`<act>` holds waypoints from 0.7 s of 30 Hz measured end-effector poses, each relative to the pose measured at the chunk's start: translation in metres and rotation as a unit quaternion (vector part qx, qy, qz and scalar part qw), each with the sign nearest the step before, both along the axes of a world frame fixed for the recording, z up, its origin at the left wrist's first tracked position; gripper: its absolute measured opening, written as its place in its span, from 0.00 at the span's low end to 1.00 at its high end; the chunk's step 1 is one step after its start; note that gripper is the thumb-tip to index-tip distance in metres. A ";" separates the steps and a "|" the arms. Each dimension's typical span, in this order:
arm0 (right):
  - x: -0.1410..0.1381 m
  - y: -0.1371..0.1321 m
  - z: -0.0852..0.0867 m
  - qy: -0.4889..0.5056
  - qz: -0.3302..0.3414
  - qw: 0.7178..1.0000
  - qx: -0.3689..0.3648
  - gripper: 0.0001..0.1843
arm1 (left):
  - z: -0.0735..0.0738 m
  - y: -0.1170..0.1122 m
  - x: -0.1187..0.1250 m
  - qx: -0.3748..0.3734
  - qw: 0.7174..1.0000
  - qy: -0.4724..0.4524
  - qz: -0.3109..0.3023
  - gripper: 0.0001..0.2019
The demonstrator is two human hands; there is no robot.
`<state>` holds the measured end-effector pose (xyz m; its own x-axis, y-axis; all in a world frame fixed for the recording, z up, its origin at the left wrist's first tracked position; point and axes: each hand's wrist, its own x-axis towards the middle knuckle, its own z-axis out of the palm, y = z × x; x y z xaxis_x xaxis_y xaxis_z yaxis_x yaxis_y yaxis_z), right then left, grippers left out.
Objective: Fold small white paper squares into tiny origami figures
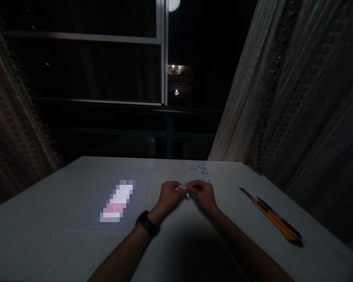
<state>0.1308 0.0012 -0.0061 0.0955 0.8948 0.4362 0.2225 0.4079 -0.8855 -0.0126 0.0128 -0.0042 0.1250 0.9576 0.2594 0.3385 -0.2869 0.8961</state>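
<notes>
Table (47,235), left hand (170,196), right hand (204,195) pinching one scrap (182,187)

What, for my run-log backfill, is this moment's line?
left hand: pinches small white paper piece | right hand: pinches same | yellow utility knife: untouched, right

- Bare table (41,235) across lower left, open for passing.
- Paper scraps (202,170) scattered just above centre.
- Yellow cutter (270,217) lying across right side, curtain (297,117) close behind.

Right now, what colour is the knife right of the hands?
The knife is yellow with black, best seen in the head view.
</notes>
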 end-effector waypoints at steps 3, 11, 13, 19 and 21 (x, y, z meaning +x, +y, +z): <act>-0.002 0.001 -0.001 0.043 -0.009 0.999 -0.030 0.02 | -0.003 0.002 0.000 -0.018 0.999 -0.026 -0.004 0.18; -0.005 0.003 -0.007 0.111 -0.010 0.992 -0.056 0.05 | 0.001 -0.002 0.003 -0.058 0.995 -0.084 -0.002 0.16; -0.005 0.004 -0.006 0.104 -0.012 0.993 -0.055 0.06 | 0.002 -0.003 0.004 -0.070 0.993 -0.093 -0.010 0.15; -0.003 0.005 -0.004 0.067 0.008 0.997 -0.044 0.07 | 0.001 -0.003 0.003 -0.105 0.987 -0.121 -0.029 0.14; -0.002 0.004 -0.004 0.059 0.013 0.997 -0.044 0.07 | 0.000 -0.003 0.003 -0.108 0.985 -0.135 -0.033 0.14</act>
<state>0.1284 0.0056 -0.0099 0.1180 0.9320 0.3427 0.1052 0.3314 -0.9376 -0.0095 0.0102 -0.0043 0.1429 0.9862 0.0835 0.0677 -0.0939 0.9933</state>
